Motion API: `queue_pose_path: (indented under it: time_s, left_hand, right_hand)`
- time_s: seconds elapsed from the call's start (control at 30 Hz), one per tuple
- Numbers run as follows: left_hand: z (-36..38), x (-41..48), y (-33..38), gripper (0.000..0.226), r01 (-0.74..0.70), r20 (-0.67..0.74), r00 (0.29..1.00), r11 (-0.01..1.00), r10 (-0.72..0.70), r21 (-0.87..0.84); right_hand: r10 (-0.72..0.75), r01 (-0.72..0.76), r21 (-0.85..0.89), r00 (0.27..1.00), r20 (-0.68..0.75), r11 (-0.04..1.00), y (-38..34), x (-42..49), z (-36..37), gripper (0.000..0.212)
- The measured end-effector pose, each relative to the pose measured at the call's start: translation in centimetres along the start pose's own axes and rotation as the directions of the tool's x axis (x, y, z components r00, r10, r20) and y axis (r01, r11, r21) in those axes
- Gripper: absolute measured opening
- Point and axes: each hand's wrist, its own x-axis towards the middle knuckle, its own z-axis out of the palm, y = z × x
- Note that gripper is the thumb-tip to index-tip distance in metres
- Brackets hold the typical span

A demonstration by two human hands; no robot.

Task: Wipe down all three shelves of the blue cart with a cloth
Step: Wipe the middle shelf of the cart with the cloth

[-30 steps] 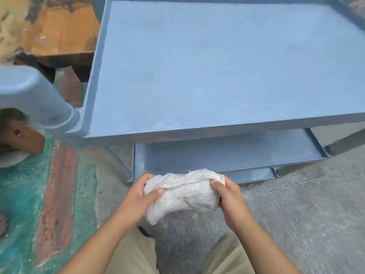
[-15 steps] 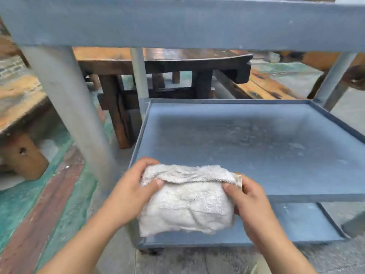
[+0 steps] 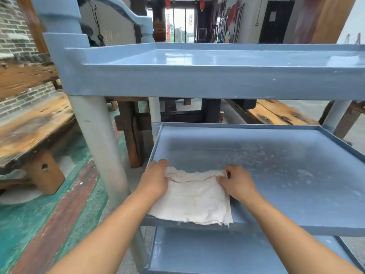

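Where the head camera looks: forward and down through the blue cart, with the middle shelf at the centre of the view.
Cloth: a white terry cloth lies spread on the near left part of the middle shelf. Its far edge is folded back on itself, and its near edge hangs a little over the shelf's front rim.
Left hand: the left hand is at the cloth's far left corner, just inside the middle shelf's left rim. Its fingers are curled over the fold and grip it.
Right hand: the right hand is at the cloth's far right corner, over the middle shelf. Its fingers are bent and pinch the folded edge.
Middle shelf: pale dusty specks and smears show on the bare floor of the shelf, right of the cloth and beyond it.
Top shelf: the top shelf is above the middle shelf and looks glossy.
Bottom shelf: the bottom shelf is below the middle shelf, partly hidden by both forearms.
Post: a grey post stands just left of the middle shelf.
Surroundings: a worn wooden bench stands well left of the middle shelf, on a green and red painted floor.
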Motion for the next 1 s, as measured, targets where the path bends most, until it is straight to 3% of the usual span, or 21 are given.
queue_pose_path:
  time_s: [0.13, 0.27, 0.33, 0.37, 0.43, 0.5, 0.53, 0.7, 0.77, 0.93, 1.0]
  left_hand:
    - [1.5, 0.7, -0.3, 0.034, -0.02, 0.024, 1.0, 0.996, 0.018, 0.087]
    - [1.8, 1.0, -0.1, 0.033, -0.044, 0.06, 0.998, 0.983, 0.034, 0.178]
    - [1.5, 1.7, 0.2, 0.033, -0.08, 0.129, 0.991, 0.947, 0.042, 0.311]
    - [1.2, 2.5, 0.4, 0.036, -0.078, 0.165, 0.986, 0.923, 0.016, 0.377]
    - [0.6, 4.8, 0.7, 0.043, -0.06, 0.225, 0.973, 0.904, -0.041, 0.424]
    - [0.3, 7.6, 1.0, 0.046, -0.067, 0.248, 0.968, 0.929, -0.027, 0.363]
    - [0.4, 8.8, 0.9, 0.046, -0.092, 0.232, 0.973, 0.941, 0.014, 0.326]
    - [2.7, 11.9, -1.4, 0.039, -0.144, 0.204, 0.975, 0.946, 0.086, 0.289]
    - [3.9, 12.4, -2.1, 0.035, -0.159, 0.174, 0.977, 0.957, 0.119, 0.241]
    - [4.8, 12.7, -2.7, 0.052, -0.012, 0.028, 0.999, 0.994, 0.015, -0.107]
    - [5.0, 12.5, -3.0, 0.057, 0.054, 0.004, 0.999, 0.973, -0.054, -0.224]
  right_hand:
    - [-0.042, 0.05, -0.14, 0.997, 0.058, 0.989, 1.3, 2.3, -0.1, 0.039]
    - [-0.06, 0.109, -0.414, 0.99, 0.128, 0.904, 1.4, 2.4, -0.7, 0.021]
    - [-0.194, 0.229, -0.547, 0.973, 0.122, 0.805, 0.9, 1.9, -0.6, 0.042]
    - [-0.347, 0.365, -0.533, 0.928, 0.139, 0.764, 0.6, 1.7, -0.4, 0.046]
    - [-0.636, 0.705, -0.379, 0.707, 0.308, 0.6, -0.3, 1.0, 0.2, 0.048]
    - [-0.721, 0.877, -0.187, 0.472, 0.507, 0.443, -0.9, 0.4, 1.4, 0.057]
    - [-0.717, 0.901, -0.121, 0.408, 0.565, 0.417, -1.1, 0.3, 2.1, 0.062]
    - [-0.719, 0.938, -0.042, 0.291, 0.631, 0.343, -1.4, 0.9, 4.1, 0.067]
    - [-0.712, 0.937, -0.016, 0.277, 0.645, 0.35, -1.4, 1.2, 4.5, 0.066]
    - [-0.676, 0.916, 0.051, 0.255, 0.691, 0.398, -1.7, 2.5, 5.2, 0.066]
    - [-0.669, 0.903, 0.03, 0.295, 0.682, 0.429, -1.7, 4.0, 5.7, 0.067]
